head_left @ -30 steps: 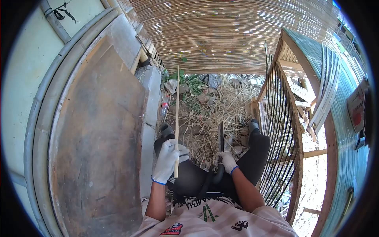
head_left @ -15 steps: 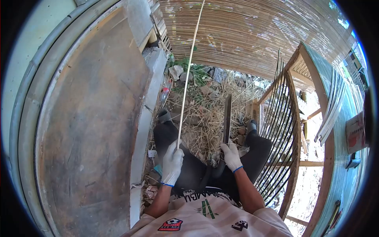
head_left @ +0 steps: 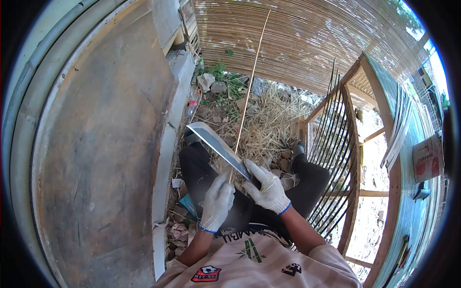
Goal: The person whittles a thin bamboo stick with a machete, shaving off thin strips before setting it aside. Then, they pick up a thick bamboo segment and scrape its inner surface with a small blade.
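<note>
In the head view my left hand (head_left: 217,202), in a white work glove with a blue cuff, is closed around the lower end of a long, thin bamboo strip (head_left: 250,86). The strip rises away from me toward the woven screen. My right hand (head_left: 267,189), gloved the same way, grips a wide-bladed machete (head_left: 214,141). Its blade slants up to the left and crosses the strip just above my left hand. The machete's handle is mostly hidden in my right glove. Both hands are close together over my lap, between my dark-trousered legs.
A large worn board (head_left: 110,144) stands at left beside a pale ledge (head_left: 165,139). Straw and shavings (head_left: 264,122) cover the ground ahead. At right are a wooden rack with dark rods (head_left: 336,144) and a greenish bench top (head_left: 422,216) bearing a box (head_left: 428,157). A bamboo screen (head_left: 297,43) closes the back.
The machete has swung from upright to slanting left across the strip. My right hand has moved left toward my left hand, and the strip's top now leans right.
</note>
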Motion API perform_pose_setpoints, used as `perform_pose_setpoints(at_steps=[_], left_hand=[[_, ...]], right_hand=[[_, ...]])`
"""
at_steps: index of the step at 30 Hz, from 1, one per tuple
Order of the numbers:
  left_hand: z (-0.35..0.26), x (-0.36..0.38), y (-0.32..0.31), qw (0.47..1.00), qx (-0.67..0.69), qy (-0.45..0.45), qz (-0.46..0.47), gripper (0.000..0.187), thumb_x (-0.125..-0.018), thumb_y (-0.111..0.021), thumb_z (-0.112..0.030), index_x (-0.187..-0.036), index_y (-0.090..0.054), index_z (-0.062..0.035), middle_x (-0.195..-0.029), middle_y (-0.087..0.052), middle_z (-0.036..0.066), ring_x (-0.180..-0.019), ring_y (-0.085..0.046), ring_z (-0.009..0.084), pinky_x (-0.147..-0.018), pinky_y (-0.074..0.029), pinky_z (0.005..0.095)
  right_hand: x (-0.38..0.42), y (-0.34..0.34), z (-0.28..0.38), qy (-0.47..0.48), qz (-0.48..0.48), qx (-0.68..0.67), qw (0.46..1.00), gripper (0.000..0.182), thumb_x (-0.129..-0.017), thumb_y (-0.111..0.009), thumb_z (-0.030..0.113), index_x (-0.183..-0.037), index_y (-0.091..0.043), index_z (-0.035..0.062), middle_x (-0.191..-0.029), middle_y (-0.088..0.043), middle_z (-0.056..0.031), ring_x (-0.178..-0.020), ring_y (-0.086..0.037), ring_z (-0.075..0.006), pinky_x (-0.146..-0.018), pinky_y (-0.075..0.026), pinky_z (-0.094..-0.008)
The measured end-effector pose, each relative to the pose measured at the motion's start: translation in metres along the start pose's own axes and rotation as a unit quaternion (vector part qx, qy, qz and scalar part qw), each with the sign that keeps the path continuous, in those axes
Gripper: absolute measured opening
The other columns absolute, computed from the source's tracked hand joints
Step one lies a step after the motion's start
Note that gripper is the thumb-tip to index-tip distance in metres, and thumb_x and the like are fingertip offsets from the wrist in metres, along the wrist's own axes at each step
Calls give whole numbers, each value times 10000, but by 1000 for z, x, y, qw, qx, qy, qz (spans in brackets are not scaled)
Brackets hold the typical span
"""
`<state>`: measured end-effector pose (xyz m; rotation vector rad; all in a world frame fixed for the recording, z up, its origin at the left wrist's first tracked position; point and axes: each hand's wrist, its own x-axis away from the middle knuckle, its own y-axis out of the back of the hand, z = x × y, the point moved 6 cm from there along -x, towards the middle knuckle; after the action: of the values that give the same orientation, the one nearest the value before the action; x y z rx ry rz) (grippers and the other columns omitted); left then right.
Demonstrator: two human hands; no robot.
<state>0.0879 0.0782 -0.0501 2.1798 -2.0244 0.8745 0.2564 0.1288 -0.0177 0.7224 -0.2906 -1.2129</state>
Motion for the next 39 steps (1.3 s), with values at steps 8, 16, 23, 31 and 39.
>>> perform_pose_setpoints(at_steps=[8,16,23,31,39], left_hand=[[17,-6,-4,997,46,28,62,167,-1121,-497,-214,-1115,-603,-85,-776,-488,-56,-558,-418,29,-481,-342,213],[23,-1,-5,996,12,30,79,343,-1140,-487,-239,-1416,-540,-42,-680,-411,-67,-488,-394,28,-414,-315,209],[18,4,-4,997,-50,33,57,443,-1124,-471,-196,-1531,-522,-30,-750,-455,-92,-584,-408,3,-505,-348,197],[23,17,-2,994,-53,37,93,503,-1114,-479,-158,-1605,-461,-52,-757,-420,-93,-604,-387,1,-528,-343,191],[34,27,10,991,-53,51,112,498,-1111,-486,-134,-1601,-469,-48,-785,-425,-100,-633,-388,3,-548,-351,194]], right_hand=[[4,-6,6,14,106,63,992,624,-969,-715,318,-1557,-537,210,-969,-670,-144,-840,-708,-369,-714,-572,-472],[-2,-3,-8,19,79,129,988,624,-979,-688,387,-1565,-523,249,-918,-658,-128,-798,-702,-341,-686,-571,-467],[-8,3,-12,15,86,166,982,621,-987,-680,385,-1573,-507,271,-919,-659,-119,-816,-703,-327,-692,-574,-463],[-21,24,-23,-43,50,138,988,604,-948,-693,211,-1535,-553,188,-1042,-671,-176,-866,-707,-400,-763,-572,-479],[-37,42,-37,-98,15,164,981,541,-997,-644,205,-1529,-555,165,-1000,-678,-169,-887,-692,-389,-790,-559,-480]])
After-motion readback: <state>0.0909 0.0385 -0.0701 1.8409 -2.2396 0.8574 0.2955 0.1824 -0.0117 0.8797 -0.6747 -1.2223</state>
